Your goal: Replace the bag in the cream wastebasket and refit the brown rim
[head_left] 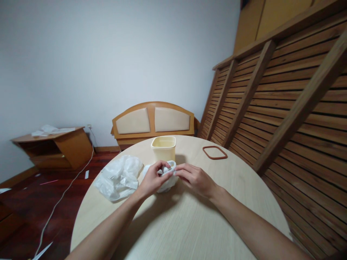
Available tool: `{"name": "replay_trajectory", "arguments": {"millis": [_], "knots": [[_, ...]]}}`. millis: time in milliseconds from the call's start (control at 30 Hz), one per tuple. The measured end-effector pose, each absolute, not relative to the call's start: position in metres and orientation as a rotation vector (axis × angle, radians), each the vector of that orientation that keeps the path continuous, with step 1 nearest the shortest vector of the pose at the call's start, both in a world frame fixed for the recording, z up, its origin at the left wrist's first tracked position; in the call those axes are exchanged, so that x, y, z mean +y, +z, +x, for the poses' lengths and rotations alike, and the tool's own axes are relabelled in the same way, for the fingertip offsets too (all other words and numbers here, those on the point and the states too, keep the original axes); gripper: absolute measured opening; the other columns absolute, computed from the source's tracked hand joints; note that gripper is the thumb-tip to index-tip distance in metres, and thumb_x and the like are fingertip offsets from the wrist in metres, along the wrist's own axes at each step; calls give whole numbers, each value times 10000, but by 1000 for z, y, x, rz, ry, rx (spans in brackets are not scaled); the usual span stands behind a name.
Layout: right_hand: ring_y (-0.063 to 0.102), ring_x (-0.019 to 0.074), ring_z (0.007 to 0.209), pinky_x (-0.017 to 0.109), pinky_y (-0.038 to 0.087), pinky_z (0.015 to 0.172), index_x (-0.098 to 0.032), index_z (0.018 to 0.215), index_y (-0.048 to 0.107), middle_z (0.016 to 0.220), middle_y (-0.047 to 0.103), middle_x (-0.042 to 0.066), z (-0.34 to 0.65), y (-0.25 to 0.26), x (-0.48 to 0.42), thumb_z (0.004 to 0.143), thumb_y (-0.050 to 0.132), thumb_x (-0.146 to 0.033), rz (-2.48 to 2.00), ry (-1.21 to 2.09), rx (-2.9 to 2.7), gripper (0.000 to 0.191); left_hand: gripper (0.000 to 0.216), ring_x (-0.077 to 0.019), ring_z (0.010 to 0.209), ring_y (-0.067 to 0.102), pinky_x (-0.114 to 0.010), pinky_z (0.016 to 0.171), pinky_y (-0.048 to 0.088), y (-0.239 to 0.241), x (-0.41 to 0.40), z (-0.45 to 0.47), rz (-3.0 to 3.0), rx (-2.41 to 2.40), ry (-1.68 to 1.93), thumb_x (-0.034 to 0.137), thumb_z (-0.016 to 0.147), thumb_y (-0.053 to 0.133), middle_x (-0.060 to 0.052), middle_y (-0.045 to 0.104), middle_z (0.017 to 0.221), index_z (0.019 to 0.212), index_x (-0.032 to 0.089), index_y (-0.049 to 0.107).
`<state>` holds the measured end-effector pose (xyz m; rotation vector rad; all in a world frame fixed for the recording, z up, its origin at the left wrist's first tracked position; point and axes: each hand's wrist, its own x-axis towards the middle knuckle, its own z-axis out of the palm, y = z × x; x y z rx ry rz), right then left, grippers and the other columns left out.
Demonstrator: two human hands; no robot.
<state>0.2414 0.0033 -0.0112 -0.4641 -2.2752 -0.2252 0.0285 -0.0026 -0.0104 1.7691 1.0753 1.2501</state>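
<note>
Between my hands is a bunched white plastic bag [167, 185], held just above the near side of the table. My left hand [155, 177] pinches its rolled upper edge from the left, thumb and fingers closed on it. On the opposite side my right hand [195, 177] grips the same edge with its fingertips pressed together. Right behind the bag stands a cream-coloured square plastic bin [163, 153], upright with its top uncovered. Left of my left hand lies a crumpled translucent white plastic bag [119, 177]. A brown rounded-square ring [215, 157] rests flat on the right.
The round pale wooden table [206, 224] carries all these things. Behind it stands a headboard [153, 104] with cream panels. A slatted wooden frame [271, 108] leans on the right. At left are a low cabinet [73, 146] and a white cable [65, 193] on the dark floor.
</note>
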Motion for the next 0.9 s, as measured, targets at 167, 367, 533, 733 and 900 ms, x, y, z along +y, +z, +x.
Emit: {"name": "replay_trajectory", "arguments": {"millis": [167, 367, 533, 733, 900], "knots": [[678, 204, 988, 368, 598, 833, -172, 1077, 654, 1072, 735, 99, 238, -11, 2, 934, 534, -82, -397, -159, -2308, 207, 245, -161, 758, 544, -225, 604, 457, -12, -4, 29, 1812, 1121, 1310, 376, 747, 698, -20, 613, 804, 864, 176, 618], [651, 184, 1120, 377, 563, 946, -203, 1178, 618, 1183, 714, 88, 233, -15, -2, 873, 566, -32, -332, 93, -2288, 354, 186, -144, 736, 562, -231, 652, 446, -14, -2, 29, 1905, 1139, 1385, 278, 763, 641, -19, 667, 848, 921, 181, 632], [716, 177, 957, 327, 580, 850, -234, 1122, 644, 1057, 748, 36, 228, -20, -4, 854, 664, -103, -533, 426, -2043, 299, 231, -158, 770, 600, -243, 667, 475, -14, -3, 29, 1887, 1107, 1313, 319, 781, 659, -44, 692, 926, 960, 174, 640], [711, 175, 846, 312, 565, 786, -211, 993, 679, 939, 753, 28, 227, -13, -6, 871, 708, -243, -666, 583, -1909, 130, 280, -196, 922, 661, -312, 846, 517, -12, -11, 32, 1892, 965, 1263, 342, 847, 657, -83, 700, 1033, 1063, 170, 609], [688, 170, 865, 288, 557, 758, -229, 1063, 637, 970, 723, 28, 227, -11, -7, 878, 700, -267, -693, 605, -1848, 199, 348, -219, 1027, 668, -350, 941, 509, -9, -15, 35, 1914, 865, 1245, 325, 840, 692, -105, 684, 1137, 1132, 179, 571]]}}
